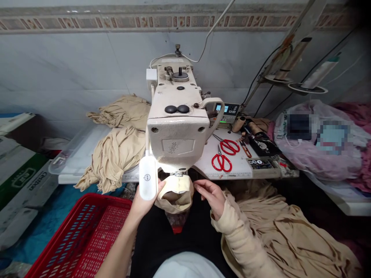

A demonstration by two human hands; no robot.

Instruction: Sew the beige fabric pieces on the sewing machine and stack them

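A beige fabric piece (175,204), looped into a ring with an open middle, hangs at the needle end of the sewing machine (176,143). My left hand (146,200) grips its left edge, thumb on the cloth; a white lamp (148,177) hides part of the fingers. At the right edge, my right hand (213,197) pinches the same fabric between thumb and forefinger, the other fingers curled. Beige cloth bunches around my right wrist and forearm.
Beige garments (116,154) are heaped left of the machine, more cloth (290,227) at lower right. A red basket (95,231) stands lower left. Red-handled scissors (222,163), a control panel (227,112), a parts tray (263,164) and thread cones (320,73) are on the right.
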